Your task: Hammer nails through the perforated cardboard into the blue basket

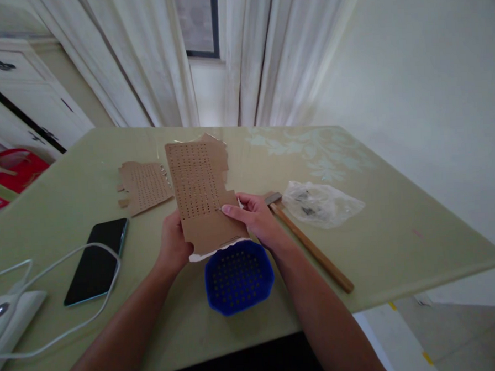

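I hold a torn piece of brown cardboard [200, 193] punched with rows of small holes, lifted above the table. My left hand [173, 242] grips its lower left edge from behind. My right hand [255, 218] pinches its right edge, thumb on the front. Just below the cardboard sits a blue perforated plastic basket [239, 277] near the table's front edge. A second, smaller piece of holed cardboard [144, 185] lies flat to the left.
A wooden-handled hammer [308, 243] lies right of my right hand, beside a clear plastic bag [321, 204] of small dark parts. A black phone [97, 260], a white cable [72, 327] and a white device [5, 317] sit left on the green table [399, 238].
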The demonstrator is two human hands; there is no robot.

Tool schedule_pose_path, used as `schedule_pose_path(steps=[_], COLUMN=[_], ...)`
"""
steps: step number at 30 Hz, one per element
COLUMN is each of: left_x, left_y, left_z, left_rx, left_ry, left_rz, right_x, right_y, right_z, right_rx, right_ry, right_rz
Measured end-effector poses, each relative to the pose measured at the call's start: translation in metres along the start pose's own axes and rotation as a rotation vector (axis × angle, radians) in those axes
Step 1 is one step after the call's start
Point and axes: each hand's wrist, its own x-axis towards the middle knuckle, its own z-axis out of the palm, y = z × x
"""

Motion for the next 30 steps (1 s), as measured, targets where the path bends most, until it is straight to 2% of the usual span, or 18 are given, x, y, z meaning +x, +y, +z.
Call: schedule_pose_path(steps=[3,5,7,9,11,13,15,17,23,26,30], left_x=[0.011,0.017,0.021,0.02,0.016,0.01,0.006,0.003,0.001,-0.005,-0.009], left_y=[-0.006,-0.011,-0.014,-0.012,-0.005,0.004,0.011,0.015,0.015,0.016,0.017], left_z=[-0.001,-0.004,-0.007,-0.01,-0.012,-0.011,-0.009,-0.005,0.003,0.006,0.004], left_rx=[-0.043,-0.086,-0.096,-0.072,-0.009,0.099,0.209,0.257,0.215,0.112,-0.05], left_ry=[-0.026,0.062,0.221,0.351,0.388,0.332,0.22,0.132,0.091,0.065,0.162], left_rz=[-0.081,-0.148,-0.173,-0.116,0.023,0.219,0.389,0.481,0.514,0.533,0.47], right_x=[-0.002,-0.002,-0.001,0.0,0.002,0.002,0.002,0.001,-0.001,0.0,0.003], right_y=[-0.005,-0.008,-0.009,-0.007,-0.004,-0.001,0.0,-0.001,-0.002,0.001,0.004], right_z=[0.002,0.003,0.002,0.001,-0.001,-0.002,-0.002,-0.001,0.001,-0.001,-0.003], right_rx=[0.03,0.05,0.057,0.032,-0.03,-0.099,-0.151,-0.197,-0.294,-0.372,-0.435], right_ry=[0.082,0.117,0.141,0.158,0.16,0.146,0.12,0.089,0.031,0.048,0.104], right_rz=[-0.025,-0.043,-0.072,-0.094,-0.099,-0.104,-0.12,-0.134,-0.127,-0.161,-0.167])
